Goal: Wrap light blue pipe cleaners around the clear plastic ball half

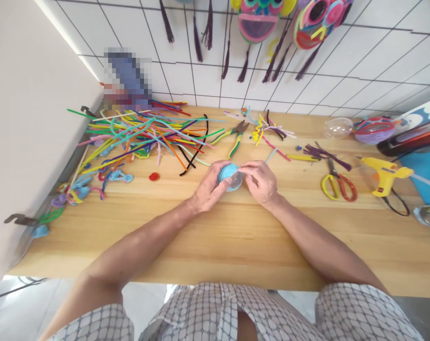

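Note:
My left hand [209, 188] is wrapped around a small clear plastic ball [238, 182] over the middle of the table. Coils of light blue pipe cleaner [228, 171] cover its upper left part, while the lower right stays see-through. At the ball's right edge, the fingers of my right hand [260, 182] pinch together on the light blue strand. A light blue end [271, 155] shows just beyond the right knuckles. The fingertips partly hide where the strand meets the ball.
Pliers [238, 137] lie behind my hands. A heap of coloured pipe cleaners [147, 135] spreads at back left, near a red cap [154, 176]. On the right are scissors [337, 184], a yellow glue gun [383, 175] and a clear shell [338, 128]. Decorated masks [259, 26] hang above.

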Available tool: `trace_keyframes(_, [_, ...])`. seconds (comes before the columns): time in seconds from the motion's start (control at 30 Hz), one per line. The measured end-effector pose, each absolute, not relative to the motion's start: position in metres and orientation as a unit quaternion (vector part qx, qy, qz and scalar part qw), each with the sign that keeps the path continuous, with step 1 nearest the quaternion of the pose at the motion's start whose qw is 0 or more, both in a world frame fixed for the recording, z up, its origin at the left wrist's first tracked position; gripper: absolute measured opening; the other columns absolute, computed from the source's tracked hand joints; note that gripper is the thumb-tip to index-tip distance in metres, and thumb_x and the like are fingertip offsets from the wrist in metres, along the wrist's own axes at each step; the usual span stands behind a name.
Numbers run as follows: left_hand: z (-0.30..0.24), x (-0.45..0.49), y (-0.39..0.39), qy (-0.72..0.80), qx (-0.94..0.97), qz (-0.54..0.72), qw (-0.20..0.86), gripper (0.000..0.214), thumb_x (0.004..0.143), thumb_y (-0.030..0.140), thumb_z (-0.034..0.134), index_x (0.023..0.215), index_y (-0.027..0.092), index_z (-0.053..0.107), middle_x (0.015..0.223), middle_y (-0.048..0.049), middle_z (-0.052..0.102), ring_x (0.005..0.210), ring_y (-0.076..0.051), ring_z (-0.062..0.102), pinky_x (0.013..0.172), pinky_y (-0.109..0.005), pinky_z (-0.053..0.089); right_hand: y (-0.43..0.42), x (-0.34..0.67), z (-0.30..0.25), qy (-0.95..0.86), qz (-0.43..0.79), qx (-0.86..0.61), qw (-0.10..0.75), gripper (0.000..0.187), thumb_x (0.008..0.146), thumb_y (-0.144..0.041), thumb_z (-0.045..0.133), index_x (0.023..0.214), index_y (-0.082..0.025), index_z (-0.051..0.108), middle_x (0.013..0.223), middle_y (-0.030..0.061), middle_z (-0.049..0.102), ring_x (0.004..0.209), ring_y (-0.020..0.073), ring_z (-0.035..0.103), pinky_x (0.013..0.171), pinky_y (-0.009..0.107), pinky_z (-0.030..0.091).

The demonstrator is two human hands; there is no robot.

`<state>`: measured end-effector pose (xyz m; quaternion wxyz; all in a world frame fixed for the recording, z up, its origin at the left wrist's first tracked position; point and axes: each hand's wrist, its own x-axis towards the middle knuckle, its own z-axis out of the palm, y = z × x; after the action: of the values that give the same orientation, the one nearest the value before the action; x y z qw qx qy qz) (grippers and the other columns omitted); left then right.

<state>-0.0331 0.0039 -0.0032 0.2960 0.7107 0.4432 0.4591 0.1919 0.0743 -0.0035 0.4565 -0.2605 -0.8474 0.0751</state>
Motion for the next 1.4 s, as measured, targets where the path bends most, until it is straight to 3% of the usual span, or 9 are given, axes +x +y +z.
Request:
trace_keyframes(0.47, [-0.009, -0.0327, 0.0055, 0.435, 0.711, 0.467, 0.294, 0.054, 0.115, 0.051, 0.05, 0.157, 0.017, 0.048, 0.154, -0.02, 0.059, 0.145, -0.032, 0.059, 0.127, -0.053, 0.05, 0.0736, 0.1908, -0.0018, -0.853, 0.056, -0.261, 0.449, 0.031, 0.105, -0.013, 0.061, 0.127, -0.03, 0.076, 0.114, 0.0083, 0.081, 0.104, 0.0247, 0.079, 0.092, 0.042, 0.067])
trace_keyframes(0.93, [-0.0056, -0.0314, 0.0052, 0.443, 0.7, 0.473, 0.299, 0.056, 0.115, 0.058, 0.048, 0.155, 0.019, 0.05, 0.153, -0.0193, 0.06, 0.146, -0.032, 0.059, 0.128, -0.052, 0.049, 0.075, 0.1929, -0.0022, -0.855, 0.056, -0.258, 0.447, 0.044, 0.104, -0.007, 0.054, 0.131, -0.033, 0.078, 0.114, 0.0063, 0.081, 0.103, 0.0235, 0.078, 0.092, 0.041, 0.067])
trace_keyframes(1.4, [-0.0058, -0.0333, 0.0053, 0.44, 0.711, 0.469, 0.285, 0.052, 0.116, 0.052, 0.047, 0.155, 0.018, 0.05, 0.151, -0.0187, 0.06, 0.145, -0.031, 0.06, 0.127, -0.05, 0.05, 0.0742, 0.1925, -0.0047, -0.848, 0.079, -0.25, 0.46, 0.049, 0.103, -0.006, 0.055, 0.134, -0.037, 0.078, 0.115, 0.0048, 0.081, 0.105, 0.0226, 0.077, 0.095, 0.041, 0.066])
